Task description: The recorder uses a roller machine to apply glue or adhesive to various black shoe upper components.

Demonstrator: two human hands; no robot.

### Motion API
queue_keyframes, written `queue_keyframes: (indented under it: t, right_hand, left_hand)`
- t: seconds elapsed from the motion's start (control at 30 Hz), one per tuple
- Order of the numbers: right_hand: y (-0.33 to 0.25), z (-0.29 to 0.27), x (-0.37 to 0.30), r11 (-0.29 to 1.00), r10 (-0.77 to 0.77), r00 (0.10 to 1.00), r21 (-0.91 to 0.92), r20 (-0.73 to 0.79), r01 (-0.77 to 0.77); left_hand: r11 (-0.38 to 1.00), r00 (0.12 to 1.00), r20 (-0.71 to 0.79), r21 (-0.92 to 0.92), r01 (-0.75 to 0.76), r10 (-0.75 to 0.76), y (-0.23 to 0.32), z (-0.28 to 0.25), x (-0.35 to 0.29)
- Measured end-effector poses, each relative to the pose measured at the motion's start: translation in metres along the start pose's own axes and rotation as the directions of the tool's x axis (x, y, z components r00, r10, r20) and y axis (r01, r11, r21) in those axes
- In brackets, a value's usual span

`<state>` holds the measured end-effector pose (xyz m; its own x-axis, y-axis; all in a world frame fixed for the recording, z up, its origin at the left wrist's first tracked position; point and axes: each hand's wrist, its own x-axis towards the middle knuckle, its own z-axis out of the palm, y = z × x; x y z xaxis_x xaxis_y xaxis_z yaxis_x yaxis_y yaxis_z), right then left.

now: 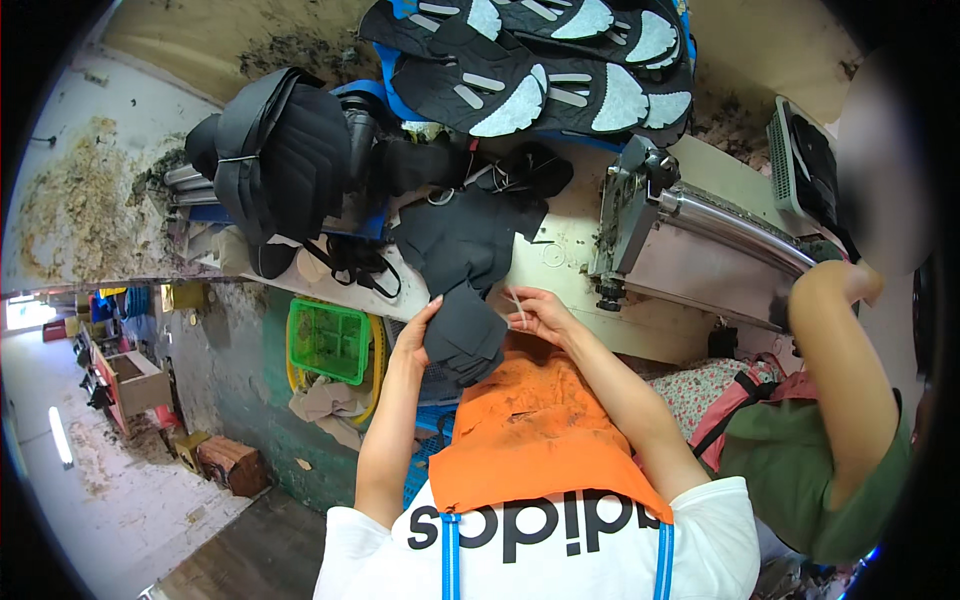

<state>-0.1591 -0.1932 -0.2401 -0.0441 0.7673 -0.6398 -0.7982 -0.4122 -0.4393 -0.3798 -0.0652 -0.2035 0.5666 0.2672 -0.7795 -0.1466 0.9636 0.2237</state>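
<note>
My left hand (pixel 415 335) is closed on the side of a stack of black cut fabric pieces (pixel 466 335), held above my lap at the bench edge. Just right of the stack, my right hand (pixel 543 316) pinches a thin whitish band (pixel 518 308); whether it is string or elastic is hard to make out. More flat black pieces (pixel 455 235) lie on the bench right beyond the stack. An orange apron (pixel 545 430) with dark stains covers my front.
At the left stands a big tied bundle of black pieces (pixel 280 165). A blue crate (pixel 388 80) at the back holds black pieces with white patches (pixel 510 105). A roller machine (pixel 735 225) and a co-worker's arm (pixel 845 370) are at right. A green basket (pixel 328 340) sits lower left.
</note>
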Motion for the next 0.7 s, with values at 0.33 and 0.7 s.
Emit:
queue_keyframes:
  t: [0.33,0.7]
  right_hand:
    - [0.006,0.05,-0.004,0.901,0.412,0.904,0.1,0.115,-0.423]
    - [0.045,0.071,0.014,0.897,0.435,0.9,0.081,0.01,-0.434]
  left_hand:
    - [0.818,0.958,-0.156,0.564,-0.114,0.241,-0.024,0.008,0.0]
    - [0.632,0.721,-0.049,0.526,-0.57,0.691,-0.103,0.055,-0.033]
